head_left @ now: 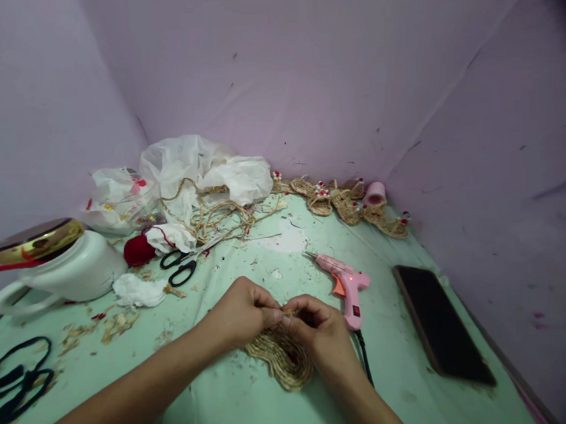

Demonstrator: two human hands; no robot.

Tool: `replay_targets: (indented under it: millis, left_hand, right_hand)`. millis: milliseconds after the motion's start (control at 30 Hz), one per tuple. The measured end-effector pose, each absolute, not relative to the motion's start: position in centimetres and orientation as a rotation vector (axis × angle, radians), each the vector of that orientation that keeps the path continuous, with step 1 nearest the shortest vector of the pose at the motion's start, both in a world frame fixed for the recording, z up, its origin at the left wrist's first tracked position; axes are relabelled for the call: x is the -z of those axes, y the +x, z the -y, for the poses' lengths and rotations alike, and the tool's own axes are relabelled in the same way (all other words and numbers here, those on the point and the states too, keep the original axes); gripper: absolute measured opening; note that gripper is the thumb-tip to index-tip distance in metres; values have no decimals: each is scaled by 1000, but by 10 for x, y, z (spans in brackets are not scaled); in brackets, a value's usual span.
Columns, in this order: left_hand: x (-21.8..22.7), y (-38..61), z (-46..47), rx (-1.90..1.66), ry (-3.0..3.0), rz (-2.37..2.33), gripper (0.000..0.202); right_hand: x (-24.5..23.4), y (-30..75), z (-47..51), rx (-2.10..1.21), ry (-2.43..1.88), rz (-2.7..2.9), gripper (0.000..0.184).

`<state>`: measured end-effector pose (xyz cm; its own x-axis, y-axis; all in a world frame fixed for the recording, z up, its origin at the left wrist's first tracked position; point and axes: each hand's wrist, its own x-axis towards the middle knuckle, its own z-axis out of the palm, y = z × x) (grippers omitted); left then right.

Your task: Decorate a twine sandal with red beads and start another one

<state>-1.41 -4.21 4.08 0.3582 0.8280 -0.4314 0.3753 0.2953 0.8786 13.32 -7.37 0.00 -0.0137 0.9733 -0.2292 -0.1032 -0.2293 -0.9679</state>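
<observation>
Near the front of the table, a coiled piece of braided straw-coloured cord (285, 362) lies under my hands. My left hand (245, 311) pinches at its far end, thumb against the fingers. My right hand (316, 328) pinches the same spot from the other side, and the fingertips of both nearly meet there. A bit of tan cord shows between them; its exact shape is hidden by the fingers. Just right of my hands lies a pink glue gun (345, 285) with an orange light lit and its nozzle pointing away to the left.
A dark phone (441, 324) lies at right. Small woven slippers (345, 207) and a pink tape roll (374, 194) line the back wall. Left are scissors (184, 273), red yarn (139, 251), loose twine (216, 219), plastic bags (184, 160), a white teapot-like vessel (87, 265) and black cord (22, 378).
</observation>
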Motion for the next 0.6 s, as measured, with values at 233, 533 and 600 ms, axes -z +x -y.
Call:
replay_targets:
  millis: [233,533,600]
  left_hand:
    - [-39,-10,46,-450,1418,-1333,13]
    - [-34,-14,45,-346,1487,-1165,18]
    - [-35,-15,42,-343,1416,-1114,22]
  right_hand:
    - [-13,137,75,-1458,-1354,1098,13]
    - [-9,136,77,-1342,-1337,1209,5]
    - [-7,139,76,-1314,-1301,1282,4]
